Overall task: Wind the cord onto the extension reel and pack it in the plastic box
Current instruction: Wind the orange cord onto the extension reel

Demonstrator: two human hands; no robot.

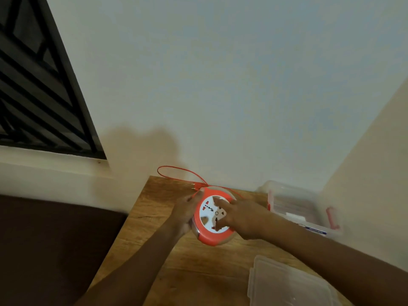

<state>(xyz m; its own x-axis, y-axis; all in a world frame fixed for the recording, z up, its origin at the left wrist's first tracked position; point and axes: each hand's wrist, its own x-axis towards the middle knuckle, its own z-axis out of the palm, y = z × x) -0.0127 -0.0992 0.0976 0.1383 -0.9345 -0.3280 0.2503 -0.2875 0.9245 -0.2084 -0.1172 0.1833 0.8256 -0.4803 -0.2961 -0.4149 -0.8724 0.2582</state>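
- Reel (213, 217): round, orange rim with a white socket face, held just below the middle of the frame, tilted toward the camera over the wooden table (198, 272). Whether its lower edge touches the wood cannot be told.
- Cord (176, 170): thin, orange, not yet fully wound; one loose loop arcs out past the far table edge toward the wall, above the reel in the frame. Its plug (195, 186) lies just upper left of the reel.
- Left hand (186, 214): cupped around the reel's left rim, fingers curled behind it, apparently steadying the body.
- Right hand (239, 217): laid over the white face from the right, fingertips pressed into its recesses, apparently to turn the centre.
- Handling, as judged: hard plastic shell, rigid and light enough for one hand; smooth rim may slip, so take it across the rim with the palm behind. The cord is limp and springy and likely to snag on the table edge; guide it near the reel's slot, not by the plug.
- Box (302, 206): clear plastic, red side clips, open, right of the reel near the wall corner; something blurred lies inside.
- Lid (287, 286): clear, lying flat at lower right of the frame, apart from the box.
- Window grille (33, 85): dark, upper left.
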